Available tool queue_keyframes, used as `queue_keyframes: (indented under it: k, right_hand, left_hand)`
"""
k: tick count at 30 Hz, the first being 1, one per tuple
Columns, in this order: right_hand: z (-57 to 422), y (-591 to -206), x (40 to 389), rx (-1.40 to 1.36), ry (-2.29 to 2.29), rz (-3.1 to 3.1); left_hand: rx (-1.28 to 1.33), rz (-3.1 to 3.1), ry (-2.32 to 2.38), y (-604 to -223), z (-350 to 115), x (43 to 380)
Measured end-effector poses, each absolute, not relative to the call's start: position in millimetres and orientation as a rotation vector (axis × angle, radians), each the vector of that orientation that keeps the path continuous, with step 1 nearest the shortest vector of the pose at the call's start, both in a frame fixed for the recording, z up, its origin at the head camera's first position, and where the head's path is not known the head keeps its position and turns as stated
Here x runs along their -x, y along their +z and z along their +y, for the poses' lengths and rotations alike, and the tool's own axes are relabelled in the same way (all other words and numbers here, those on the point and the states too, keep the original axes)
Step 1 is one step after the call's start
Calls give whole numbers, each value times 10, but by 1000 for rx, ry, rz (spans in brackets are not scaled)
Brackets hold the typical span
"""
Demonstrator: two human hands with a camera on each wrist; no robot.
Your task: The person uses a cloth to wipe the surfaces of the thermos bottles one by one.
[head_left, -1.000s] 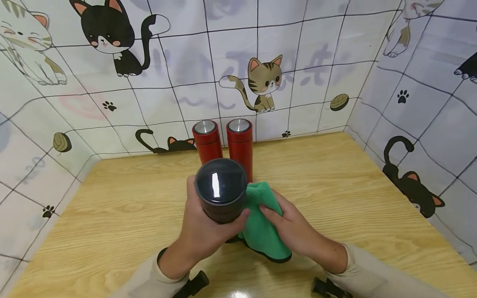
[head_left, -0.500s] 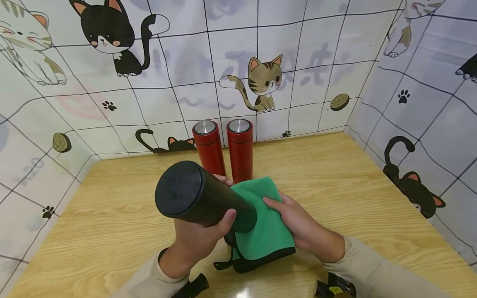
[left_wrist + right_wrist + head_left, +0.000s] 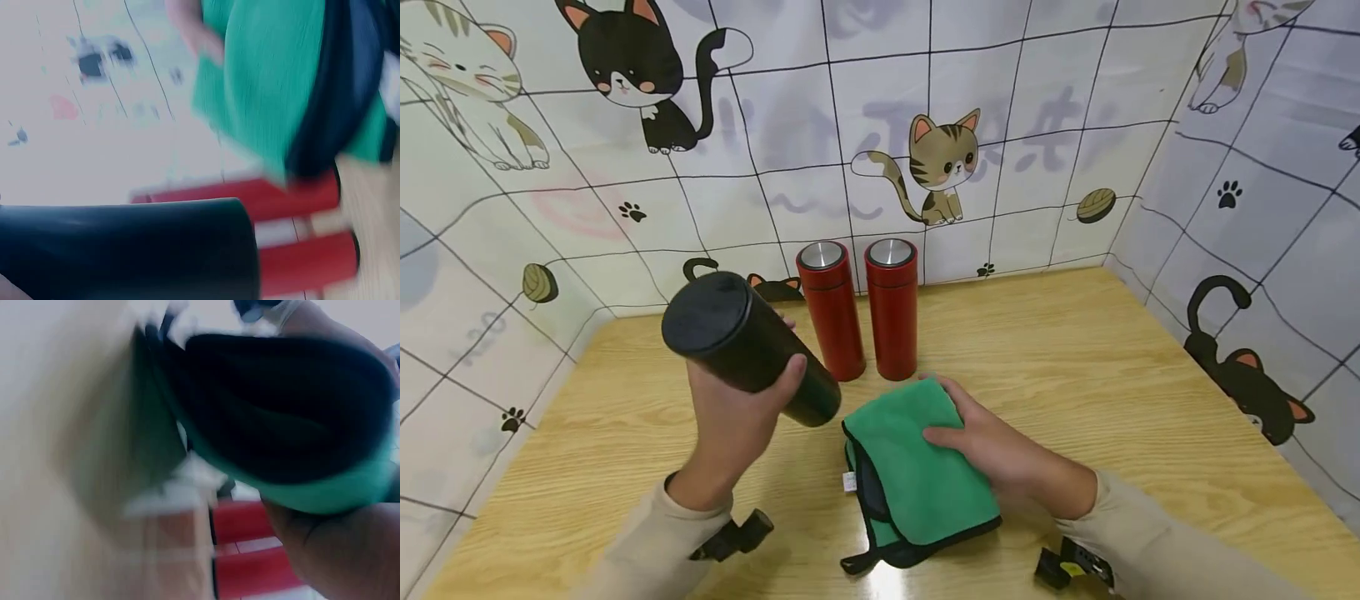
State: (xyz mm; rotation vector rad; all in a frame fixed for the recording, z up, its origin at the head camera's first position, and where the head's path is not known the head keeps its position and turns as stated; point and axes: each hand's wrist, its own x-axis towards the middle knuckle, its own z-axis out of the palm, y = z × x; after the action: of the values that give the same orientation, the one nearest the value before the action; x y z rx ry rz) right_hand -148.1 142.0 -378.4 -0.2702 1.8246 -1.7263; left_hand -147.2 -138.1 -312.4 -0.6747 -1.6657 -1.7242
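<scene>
My left hand (image 3: 733, 417) grips a dark thermos bottle (image 3: 797, 379) round its side. The bottle is tilted, its flat black end up toward me and its other end pointing down to the right; it also fills the lower left of the left wrist view (image 3: 125, 250). In my right hand (image 3: 1000, 442) is a folded green cloth (image 3: 925, 467) with black edging, a hanging loop and a small white tag, pinched between thumb and fingers. Bottle and cloth are apart. In the right wrist view the cloth (image 3: 300, 494) is blurred and shows its dark inner side.
Two red thermos bottles (image 3: 833, 321) with silver lids stand side by side at the back of the wooden table (image 3: 1037, 350). Behind and beside the table hang white sheets (image 3: 790, 108) printed with cats and grid lines. A black camera mount (image 3: 737, 533) sits at the left wrist.
My left hand has tipped the dark bottle over and moved it left, away from the cloth. The cloth in my right hand now hangs lower and more fully in view.
</scene>
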Motion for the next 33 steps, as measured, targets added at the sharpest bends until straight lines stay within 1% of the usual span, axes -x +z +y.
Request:
queue_keyframes:
  k: [5, 9, 12, 16, 20, 29, 33]
  right_hand:
    - [1588, -3777, 1658, 550, -1333, 2252]
    - [1673, -3783, 1717, 661, -1101, 2477]
    - [1682, -3821, 1730, 756, -974, 2577]
    - [1654, -3867, 1737, 846, -870, 2639]
    - [1591, -3869, 1748, 852, -810, 2645]
    - [1526, -3746, 1794, 847, -683, 2662]
    - [1575, -3676, 1848, 817, -661, 2777]
  left_hand:
    - [428, -1862, -1666, -3247, -1708, 1844]
    - [154, -2068, -1628, -3400, -1864, 2097]
    - [52, -2144, -1629, -3487, -1925, 2256]
    - [35, -2165, -1642, -3575, -1949, 2420]
    - [45, -2164, -1652, -3638, -1958, 2514]
    - [29, -2208, -1668, -3617, -1969, 2601]
    - [14, -2248, -1623, -3585, -1999, 2556]
